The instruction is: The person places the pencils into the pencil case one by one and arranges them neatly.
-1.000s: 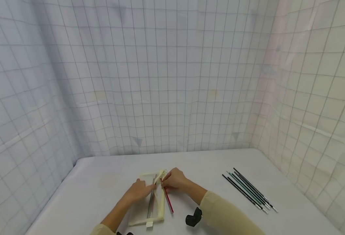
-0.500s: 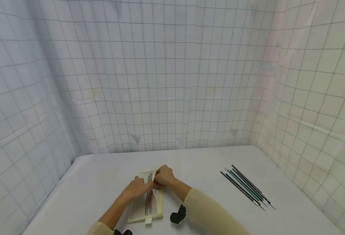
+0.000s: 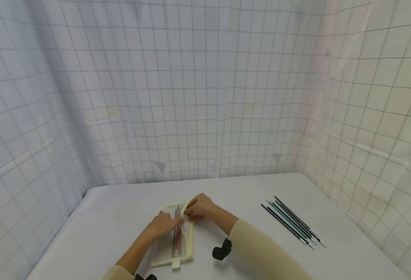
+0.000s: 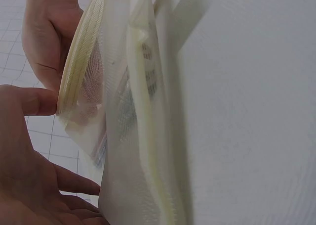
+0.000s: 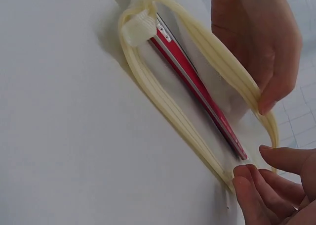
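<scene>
Bench point(image 3: 121, 210), white-clothed. On it, left of middle, well in from the far edge: pouch point(image 3: 165, 245), pale, partly see-through, lips parted. Looks light and limp, likely to sag or slide under a push; best taken by the firmer zip edge point(image 5: 219, 62). Between pouch and the bench's right edge, nearer the latter: sticks point(image 3: 294, 223), black and teal, roughly side by side. Against the zip edge, left hand point(image 3: 161, 226): thumb straight, fingers well apart from it. Toward the pouch's far end, right hand point(image 3: 201, 209): thumb and fingertips near each other at the zip edge; impossible to say whether pinching. Inside: red stick point(image 5: 194, 83), slim, apparently stiff, tip just beside right fingertips.
</scene>
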